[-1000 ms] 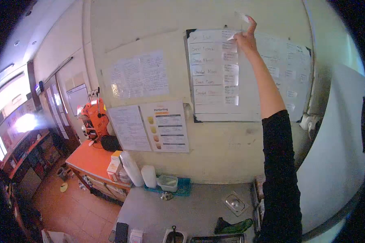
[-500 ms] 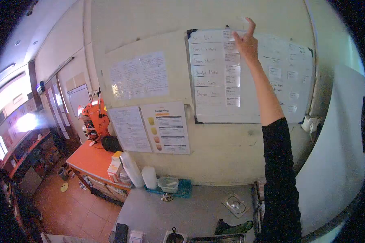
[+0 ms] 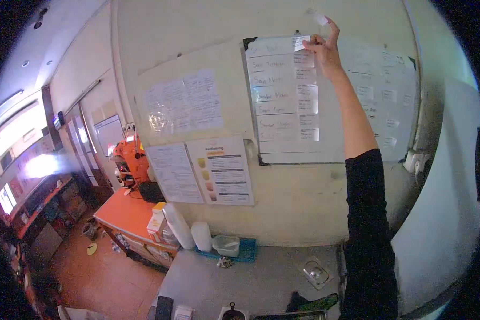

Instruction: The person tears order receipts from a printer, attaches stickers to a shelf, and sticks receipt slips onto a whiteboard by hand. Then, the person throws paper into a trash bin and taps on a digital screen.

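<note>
My right hand [image 3: 325, 50] is raised at the top of a whiteboard [image 3: 333, 106]. Its thumb and a finger are closed on the right edge of a small printed paper label [image 3: 301, 44], which now sits at a slant. Another finger points up, and a small whitish slip [image 3: 318, 18] is at its tip. Below the held label, a column of similar labels [image 3: 307, 104] runs down beside handwritten rows. My left hand is out of view.
Written sheets [image 3: 184, 101] and a portioning chart [image 3: 221, 170] hang left of the board. Below is a grey worktop [image 3: 272, 266] with a clear plastic tub [image 3: 226, 245], a metal lid [image 3: 316, 272] and a dark green cloth [image 3: 312, 303]. An orange machine [image 3: 133, 162] stands further left.
My right thumb and finger have closed on the top label, and it has tilted. The slip at the other fingertip shows more plainly. The camera view has shifted slightly.
</note>
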`<state>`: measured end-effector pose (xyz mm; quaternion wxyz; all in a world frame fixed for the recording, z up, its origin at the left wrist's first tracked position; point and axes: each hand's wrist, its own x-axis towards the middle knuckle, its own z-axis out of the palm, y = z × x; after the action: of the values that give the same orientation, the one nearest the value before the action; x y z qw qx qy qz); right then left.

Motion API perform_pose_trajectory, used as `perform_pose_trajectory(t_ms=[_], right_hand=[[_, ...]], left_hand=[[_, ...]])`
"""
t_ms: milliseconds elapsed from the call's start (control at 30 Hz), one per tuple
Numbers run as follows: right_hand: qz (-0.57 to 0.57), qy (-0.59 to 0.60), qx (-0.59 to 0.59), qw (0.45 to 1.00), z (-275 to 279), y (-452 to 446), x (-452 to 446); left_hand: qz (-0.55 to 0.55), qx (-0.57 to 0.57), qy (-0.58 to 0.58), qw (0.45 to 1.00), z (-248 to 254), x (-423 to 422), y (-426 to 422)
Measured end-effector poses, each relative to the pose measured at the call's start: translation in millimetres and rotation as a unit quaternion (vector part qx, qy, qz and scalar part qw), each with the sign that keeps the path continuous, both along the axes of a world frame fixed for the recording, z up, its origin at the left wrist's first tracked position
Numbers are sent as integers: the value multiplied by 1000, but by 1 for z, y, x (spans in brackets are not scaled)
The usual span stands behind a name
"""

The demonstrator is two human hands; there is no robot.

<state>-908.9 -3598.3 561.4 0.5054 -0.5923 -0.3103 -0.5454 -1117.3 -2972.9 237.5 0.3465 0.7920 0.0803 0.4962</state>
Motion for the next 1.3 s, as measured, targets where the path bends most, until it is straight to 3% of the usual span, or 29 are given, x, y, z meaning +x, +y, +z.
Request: perform_pose_trajectory(t_ms=[233, 333, 400, 433, 500, 533, 600, 667, 767, 800, 867, 933, 1067, 1133, 1167, 1200, 1233, 1267, 1300], right_hand=[[54, 16, 27, 998, -5, 3, 10], [61, -81, -31, 994, -3, -9, 22], [-39, 21, -35, 998, -3, -7, 11], [-37, 18, -36, 999, -5, -1, 9], [125, -21, 78, 989, -10, 7, 12], [126, -23, 78, 989, -10, 5, 13], [267, -82, 163, 946, -13, -16, 17], [249, -60, 160, 953, -21, -27, 8], [211, -4, 124, 970, -28, -15, -28], [192, 28, 88, 977, -29, -6, -45], [162, 35, 1, 986, -36, 23, -74], [164, 54, -42, 984, -63, 70, -118], [212, 168, -91, 958, -151, 164, -173], [246, 216, -129, 936, -203, 203, -177], [203, 286, -183, 918, -215, 209, -182], [198, 286, -183, 919, -223, 211, -181], [130, 283, -154, 938, -231, 211, -176], [61, 277, -125, 951, -234, 210, -174], [-10, 277, -155, 948, -223, 200, -180]], left_hand=[[-58, -30, 41, 997, 10, 20, 4], [-102, -56, 88, 989, 23, 36, 7], [-134, -77, 135, 979, 33, 50, 7], [-156, -89, 165, 970, 36, 59, 5], [-190, -115, 212, 952, 42, 74, 1], [-208, -134, 208, 946, 43, 81, -3], [-248, -187, 144, 939, 34, 95, -12], [-294, -238, 71, 923, 20, 107, -20], [-379, -279, 266, 841, 38, 95, -61], [-475, -269, 203, 813, 35, 101, -74], [-567, -256, 139, 770, 43, 100, -104], [-696, -410, 122, 577, 60, 93, -144], [-710, -495, 95, 492, 80, 71, -234], [-790, -571, 56, 215, 72, 76, -267], [-792, -570, 57, 210, 69, 80, -279], [-805, -534, 85, 243, 67, 84, -290], [-816, -496, 111, 276, 64, 88, -297], [-818, -495, 111, 273, 61, 90, -302], [-805, -359, 65, 468, 62, 90, -307]])
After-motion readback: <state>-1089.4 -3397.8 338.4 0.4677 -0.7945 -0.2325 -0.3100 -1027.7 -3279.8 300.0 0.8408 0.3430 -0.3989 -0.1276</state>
